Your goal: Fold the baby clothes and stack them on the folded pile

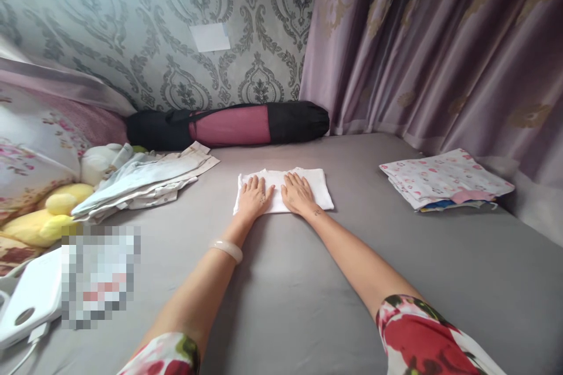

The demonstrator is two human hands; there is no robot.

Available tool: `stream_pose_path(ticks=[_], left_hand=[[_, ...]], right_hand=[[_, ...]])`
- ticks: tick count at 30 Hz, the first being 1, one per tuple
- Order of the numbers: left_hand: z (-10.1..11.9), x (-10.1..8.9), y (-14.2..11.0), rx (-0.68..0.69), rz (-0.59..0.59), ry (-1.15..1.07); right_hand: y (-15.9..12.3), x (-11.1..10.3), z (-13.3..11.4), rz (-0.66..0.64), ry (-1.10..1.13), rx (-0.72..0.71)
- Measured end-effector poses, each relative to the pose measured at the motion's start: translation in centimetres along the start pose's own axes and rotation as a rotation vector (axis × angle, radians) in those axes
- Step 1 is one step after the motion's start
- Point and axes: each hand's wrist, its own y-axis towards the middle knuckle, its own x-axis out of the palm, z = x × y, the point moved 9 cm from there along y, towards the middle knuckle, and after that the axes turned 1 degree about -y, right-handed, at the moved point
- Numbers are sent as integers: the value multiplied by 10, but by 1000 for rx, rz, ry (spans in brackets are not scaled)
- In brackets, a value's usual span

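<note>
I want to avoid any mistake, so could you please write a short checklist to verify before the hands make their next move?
1. Left hand flat on the white cloth: ok, palm down with fingers pointing away.
2. Right hand on the same cloth: ok, also palm down.
3. Cloth laid on the grey sheet: ok.
4. Cloth apart from the clothes pile and the printed stack: ok, one lies to each side.
5. Bangle off the cloth: ok, it sits on the left forearm.
6. Inner layers of the cloth smooth: cannot tell, they are hidden.
</note>
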Motion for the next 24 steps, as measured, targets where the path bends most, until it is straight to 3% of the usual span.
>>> stream_pose_path(ticks=[11, 24], left_hand=[[-19, -5, 0, -138, 6, 17], [-57, -3, -5, -186, -107, -66]], right_hand=[[-9, -8, 46, 3, -54, 167], [-14, -17, 69, 39, -58, 306]])
